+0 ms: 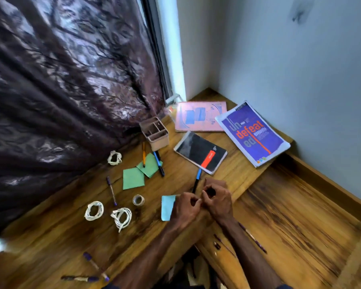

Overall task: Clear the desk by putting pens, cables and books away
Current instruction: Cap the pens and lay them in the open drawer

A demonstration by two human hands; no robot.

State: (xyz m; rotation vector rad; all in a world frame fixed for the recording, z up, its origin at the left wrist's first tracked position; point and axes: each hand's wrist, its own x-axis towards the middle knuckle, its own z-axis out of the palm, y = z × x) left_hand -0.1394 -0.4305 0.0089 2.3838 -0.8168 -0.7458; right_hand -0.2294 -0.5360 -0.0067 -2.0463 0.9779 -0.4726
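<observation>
My left hand (186,208) and my right hand (218,200) hover close together over the wooden desk (236,176), fingers curled, with nothing clearly in either. A blue-and-black pen (197,180) lies just beyond them, its lower end reaching the gap between the hands. Several more pens lie about: an orange one (143,153), a blue-black one (159,163), and purple ones (112,190) (95,265). Three white cable coils (114,157) (94,210) (122,217) sit to the left. At the back lie a black spiral notebook (200,152), a pink book (198,116) and a purple book (252,134).
A beige pen holder (155,132) with open compartments stands at the back by the dark curtain (61,101). Green sticky notes (132,178), a blue note (167,207) and a tape roll (138,200) lie mid-desk. The wall (300,69) closes the right side.
</observation>
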